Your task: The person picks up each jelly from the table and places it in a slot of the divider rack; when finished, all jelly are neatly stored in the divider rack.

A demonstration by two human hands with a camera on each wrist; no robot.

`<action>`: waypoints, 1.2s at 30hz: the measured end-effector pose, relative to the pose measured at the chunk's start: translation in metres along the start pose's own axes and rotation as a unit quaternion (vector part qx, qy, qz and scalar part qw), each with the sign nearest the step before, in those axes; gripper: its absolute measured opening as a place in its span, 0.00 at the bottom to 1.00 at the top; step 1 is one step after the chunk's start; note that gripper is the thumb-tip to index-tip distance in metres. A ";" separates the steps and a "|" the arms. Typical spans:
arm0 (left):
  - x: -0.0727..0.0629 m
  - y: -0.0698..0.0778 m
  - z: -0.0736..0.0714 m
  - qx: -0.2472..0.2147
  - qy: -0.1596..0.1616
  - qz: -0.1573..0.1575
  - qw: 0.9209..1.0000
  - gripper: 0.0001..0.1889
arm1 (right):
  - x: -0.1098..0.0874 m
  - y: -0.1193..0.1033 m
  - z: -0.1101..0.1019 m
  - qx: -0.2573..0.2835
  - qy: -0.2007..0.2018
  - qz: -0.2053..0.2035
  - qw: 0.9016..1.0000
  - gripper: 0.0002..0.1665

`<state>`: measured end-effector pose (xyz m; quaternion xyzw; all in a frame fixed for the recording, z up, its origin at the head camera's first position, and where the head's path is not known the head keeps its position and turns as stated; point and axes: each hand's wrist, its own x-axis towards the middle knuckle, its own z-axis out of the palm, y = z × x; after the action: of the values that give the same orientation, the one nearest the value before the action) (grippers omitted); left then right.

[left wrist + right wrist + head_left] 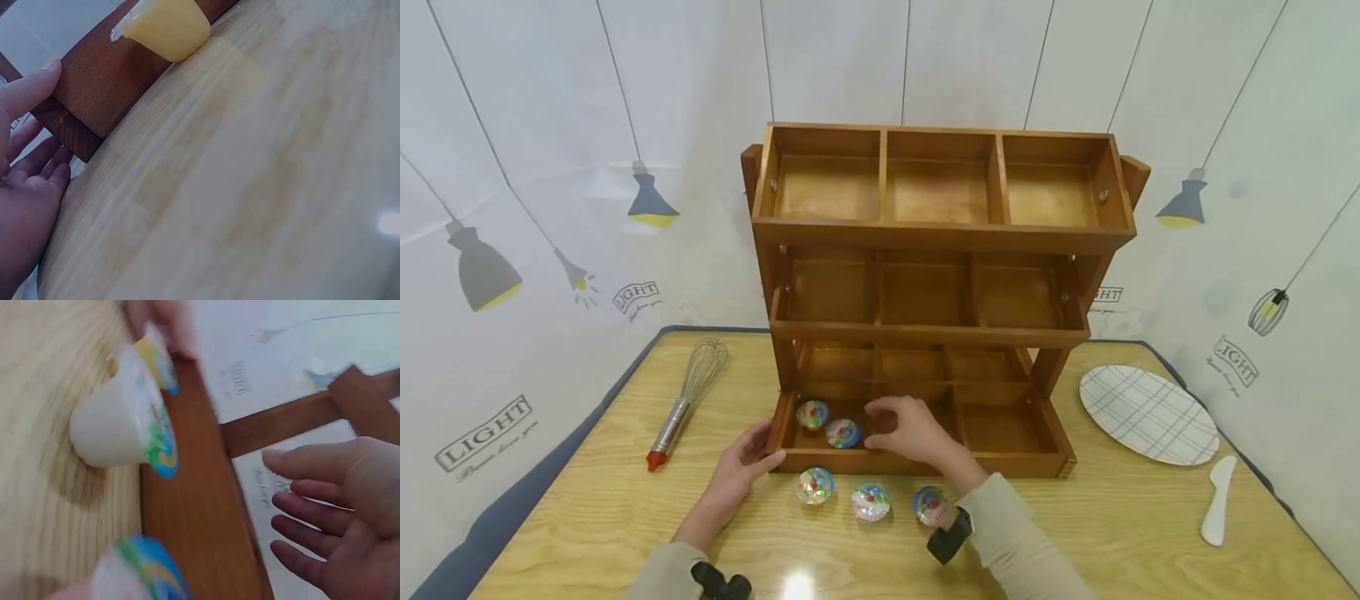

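Observation:
A brown wooden tiered rack with divided compartments stands on the table. In the left compartment of its bottom tier sit two jelly cups with printed lids, a yellowish cup and a pinkish cup. My right hand hovers just right of them, thumb and fingers apart and holding nothing. With the thumb on the front board and fingers round the side, my left hand holds the rack's left front corner. Along the rack's front stand a yellow jelly cup, a white jelly cup and a pink-and-blue-lidded jelly cup.
A whisk with a red-tipped handle lies at the left of the table. To the right are a checked oval plate and a white spreader. A pale curtain printed with lamps hangs behind the rack.

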<state>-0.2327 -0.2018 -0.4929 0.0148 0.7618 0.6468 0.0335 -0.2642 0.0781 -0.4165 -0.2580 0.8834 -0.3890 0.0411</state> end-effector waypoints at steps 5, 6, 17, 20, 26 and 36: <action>0.000 0.001 -0.001 -0.001 0.002 -0.002 1.000 0.36 | -0.032 0.015 -0.018 0.116 0.030 -0.019 0.993 0.28; 0.000 0.001 -0.001 -0.002 0.002 -0.003 1.000 0.36 | -0.039 0.018 -0.021 0.135 0.032 -0.020 0.990 0.28; -0.001 -0.001 0.001 -0.002 0.003 0.000 1.000 0.36 | -0.118 0.073 -0.044 0.211 0.075 -0.057 0.973 0.22; -0.002 -0.001 0.000 -0.002 0.004 -0.001 1.000 0.35 | -0.131 0.085 -0.046 0.207 0.082 -0.048 0.974 0.21; -0.002 -0.001 -0.001 -0.005 0.006 0.003 1.000 0.35 | -0.145 0.099 -0.043 0.228 0.059 0.015 0.972 0.27; -0.002 0.001 0.001 0.001 0.000 0.005 1.000 0.35 | -0.147 0.103 -0.037 0.212 0.027 0.015 0.977 0.31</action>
<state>-0.2308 -0.2008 -0.4916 0.0189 0.7621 0.6465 0.0300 -0.1910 0.2328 -0.4827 -0.2196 0.7854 -0.5736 0.0766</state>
